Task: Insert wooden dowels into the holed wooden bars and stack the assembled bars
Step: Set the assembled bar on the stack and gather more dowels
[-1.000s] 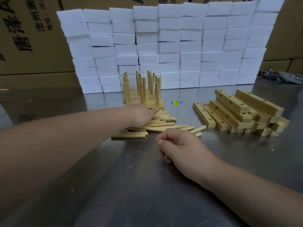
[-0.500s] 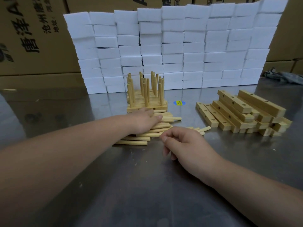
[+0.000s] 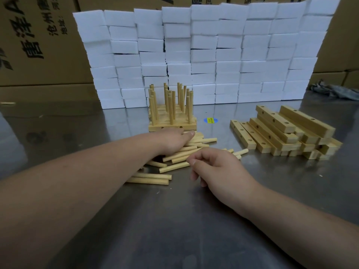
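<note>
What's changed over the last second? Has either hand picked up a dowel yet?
The right hand has crept forward over the near edge of the loose dowels, fingers curled; whether it pinches one cannot be seen. The left hand stays flat on them, and nothing is visibly lifted. The pegged bars and the spare bars are unmoved.

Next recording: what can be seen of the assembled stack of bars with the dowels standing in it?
The assembled stack is pale, unfinished-looking wood: flat holed bars laid side by side, forming a squarish block, with many round dowels standing upright from its top, some slightly leaning. Its front face shows small holes. It sits on the metal table, before the white foam wall, left of a blue-and-yellow sticker. Loose dowels lie at its front; the left hand reaches close, contact unclear.
</note>
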